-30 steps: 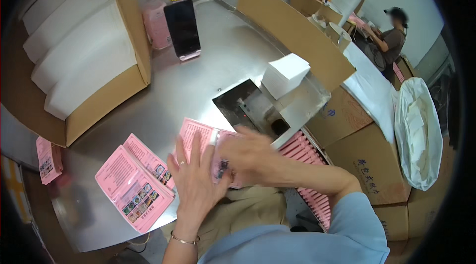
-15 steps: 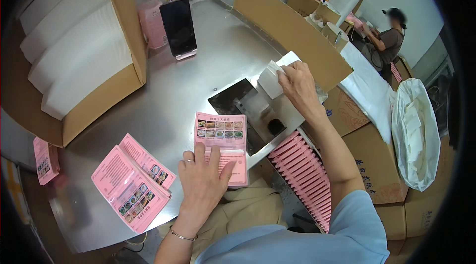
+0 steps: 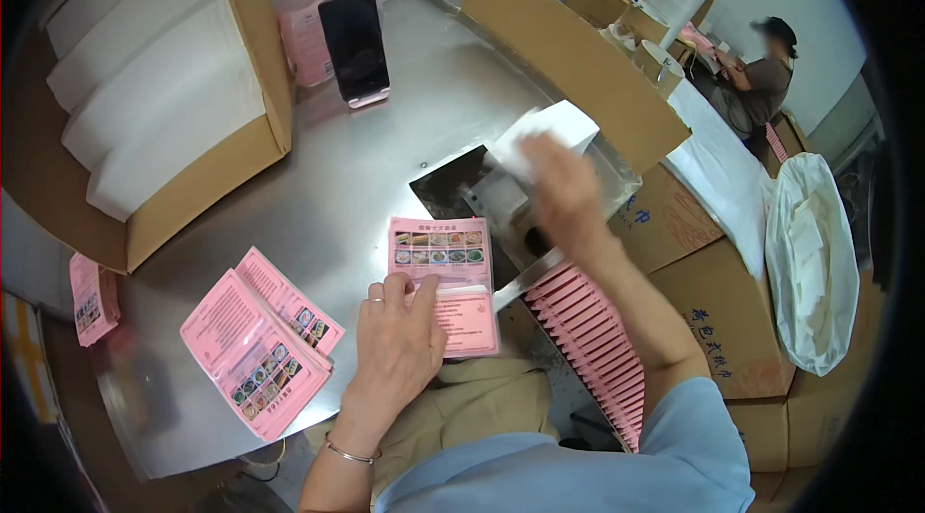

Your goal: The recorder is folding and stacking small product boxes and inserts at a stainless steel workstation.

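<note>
My left hand (image 3: pixel 400 335) lies on a pink printed plastic packet (image 3: pixel 441 243) at the table's front edge, fingers stretched across its middle, where a white strip shows. My right hand (image 3: pixel 564 190), smeared by motion, is over the metal recess (image 3: pixel 496 195) in the tabletop. A blurred white folded paper tissue (image 3: pixel 513 155) is at its fingertips. Just beyond sits a white stack of tissues (image 3: pixel 567 125). Left of my left hand, a fanned pile of similar pink packets (image 3: pixel 255 349) lies on the table.
An open cardboard box (image 3: pixel 207 190) of white tissue stacks stands left. A phone (image 3: pixel 355 49) on a stand and two bottles (image 3: pixel 304 31) are behind. Below the table's right edge is a long row of pink packets (image 3: pixel 588 340). Cartons (image 3: pixel 723 320), a white bag (image 3: pixel 814 263) and a seated person (image 3: pixel 761 79) are right.
My right hand has moved down and left with the white tissue, uncovering more of the stack. My left hand stays on the pink packet, its fingers slightly shifted.
</note>
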Demonstrator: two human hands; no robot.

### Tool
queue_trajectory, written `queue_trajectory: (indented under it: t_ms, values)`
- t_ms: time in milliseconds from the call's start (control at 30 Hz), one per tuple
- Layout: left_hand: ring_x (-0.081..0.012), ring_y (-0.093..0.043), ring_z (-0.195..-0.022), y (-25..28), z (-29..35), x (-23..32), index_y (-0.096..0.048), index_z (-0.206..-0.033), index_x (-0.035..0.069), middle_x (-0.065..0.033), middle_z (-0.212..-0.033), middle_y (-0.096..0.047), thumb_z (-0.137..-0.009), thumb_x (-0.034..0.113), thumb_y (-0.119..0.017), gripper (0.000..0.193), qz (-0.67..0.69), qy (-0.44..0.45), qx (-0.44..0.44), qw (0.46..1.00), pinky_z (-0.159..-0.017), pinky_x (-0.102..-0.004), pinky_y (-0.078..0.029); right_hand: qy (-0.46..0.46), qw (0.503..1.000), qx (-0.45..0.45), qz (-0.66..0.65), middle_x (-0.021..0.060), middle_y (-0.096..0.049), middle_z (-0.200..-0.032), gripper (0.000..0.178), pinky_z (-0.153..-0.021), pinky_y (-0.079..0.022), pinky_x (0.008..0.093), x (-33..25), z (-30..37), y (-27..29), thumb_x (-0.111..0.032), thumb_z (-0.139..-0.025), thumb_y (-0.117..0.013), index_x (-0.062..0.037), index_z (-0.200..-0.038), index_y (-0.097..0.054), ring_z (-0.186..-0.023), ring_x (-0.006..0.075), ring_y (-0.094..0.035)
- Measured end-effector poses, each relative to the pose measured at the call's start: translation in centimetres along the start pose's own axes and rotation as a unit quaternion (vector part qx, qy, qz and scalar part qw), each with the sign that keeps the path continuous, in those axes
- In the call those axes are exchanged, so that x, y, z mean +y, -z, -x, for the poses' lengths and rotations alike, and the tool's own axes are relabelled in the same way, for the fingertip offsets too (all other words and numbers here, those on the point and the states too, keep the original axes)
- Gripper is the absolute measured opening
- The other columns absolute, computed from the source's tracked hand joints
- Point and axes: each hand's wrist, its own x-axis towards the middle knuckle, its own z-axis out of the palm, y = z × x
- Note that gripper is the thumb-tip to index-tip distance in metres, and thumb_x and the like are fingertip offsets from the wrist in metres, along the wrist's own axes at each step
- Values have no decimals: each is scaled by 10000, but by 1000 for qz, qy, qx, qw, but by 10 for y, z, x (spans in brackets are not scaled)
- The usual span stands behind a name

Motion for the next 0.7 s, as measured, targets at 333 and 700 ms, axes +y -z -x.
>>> queue_trajectory:
  t_ms: [333,700]
  values:
    - [-354,-551,-867,12,-10,15,-430,-1510,84,-178,-960,-534,-757,57,-683,794,34,88,-2,996,-762,-457,-448,40,988,-123,-85,227,-645,-1014,219,-1087,-342,683,-100,8,-68,-128,-903,-563,2,-1063,-635,-895,404,-652]
    - [-358,-543,-1085,104,75,-32,-598,-996,57,-133,-1081,-600,-691,-20,-584,314,-135,219,140,956,-1071,-522,-347,-79,992,-80,62,149,-675,-899,179,-743,-519,455,-22,-6,10,-178,-858,-670,-31,-959,-688,-892,332,-663]
